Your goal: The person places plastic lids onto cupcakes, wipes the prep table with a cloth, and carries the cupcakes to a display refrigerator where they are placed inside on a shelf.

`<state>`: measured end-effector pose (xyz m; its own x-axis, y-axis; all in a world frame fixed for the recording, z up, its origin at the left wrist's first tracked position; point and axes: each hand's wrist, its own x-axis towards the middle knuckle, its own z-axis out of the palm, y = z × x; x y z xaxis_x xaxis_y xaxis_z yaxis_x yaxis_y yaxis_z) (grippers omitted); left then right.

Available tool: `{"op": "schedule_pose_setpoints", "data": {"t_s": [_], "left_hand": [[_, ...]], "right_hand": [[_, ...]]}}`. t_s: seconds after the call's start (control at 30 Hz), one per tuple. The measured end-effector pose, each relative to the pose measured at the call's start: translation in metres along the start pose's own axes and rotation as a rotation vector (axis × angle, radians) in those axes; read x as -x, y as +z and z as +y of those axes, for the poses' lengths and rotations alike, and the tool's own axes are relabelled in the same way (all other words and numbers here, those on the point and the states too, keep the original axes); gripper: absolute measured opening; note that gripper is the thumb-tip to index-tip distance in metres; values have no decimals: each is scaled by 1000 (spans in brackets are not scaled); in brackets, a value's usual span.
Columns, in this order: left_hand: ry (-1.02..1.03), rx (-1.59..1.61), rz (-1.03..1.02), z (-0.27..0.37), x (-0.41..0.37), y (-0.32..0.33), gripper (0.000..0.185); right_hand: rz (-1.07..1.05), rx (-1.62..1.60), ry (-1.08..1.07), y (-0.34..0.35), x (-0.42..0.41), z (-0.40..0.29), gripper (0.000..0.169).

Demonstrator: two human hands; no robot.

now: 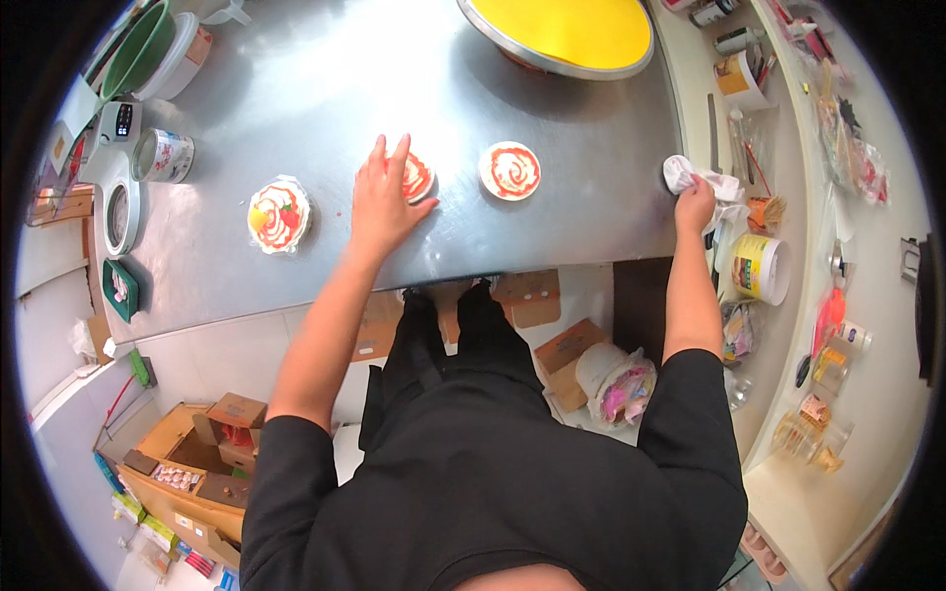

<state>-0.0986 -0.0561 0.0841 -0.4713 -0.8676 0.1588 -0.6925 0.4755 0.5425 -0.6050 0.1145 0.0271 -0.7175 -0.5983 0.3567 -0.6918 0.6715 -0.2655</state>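
My left hand (384,196) is spread over a small round dessert cup (418,177) with white cream and a red swirl; part of the cup is hidden behind my fingers. Whether they touch it I cannot tell. A similar cup (511,171) with a red spiral stands to its right on the metal table (458,229). Left of my hand sits a third cup (279,216), topped with a yellow piece and a red piece with green, with a clear plastic rim around it. At the table's right edge my right hand (695,205) grips a crumpled white cloth (678,174).
A round turntable (473,18) bearing a yellow sheet stands at the far side. Along the left are a kitchen scale (122,214), a tin can (164,156), a green tray (120,290) and tubs (174,63). Shelves on the right hold a white bucket (761,269) and tools.
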Motion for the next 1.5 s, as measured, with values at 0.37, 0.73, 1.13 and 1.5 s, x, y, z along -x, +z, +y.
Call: {"op": "schedule_pose_setpoints", "data": {"t_s": [0.37, 0.73, 1.13, 1.5], "left_hand": [[-11, 122, 80, 9, 31, -57, 84], [-284, 210, 276, -32, 145, -158, 87], [-355, 307, 290, -63, 201, -165, 90], [-103, 335, 237, -46, 144, -165, 88]], "right_hand": [[149, -1413, 198, -181, 167, -178, 31], [-579, -565, -719, 0, 270, -410, 55], [-557, -416, -937, 8, 286, -429, 61], [-362, -336, -834, 28, 282, -466, 49]]}}
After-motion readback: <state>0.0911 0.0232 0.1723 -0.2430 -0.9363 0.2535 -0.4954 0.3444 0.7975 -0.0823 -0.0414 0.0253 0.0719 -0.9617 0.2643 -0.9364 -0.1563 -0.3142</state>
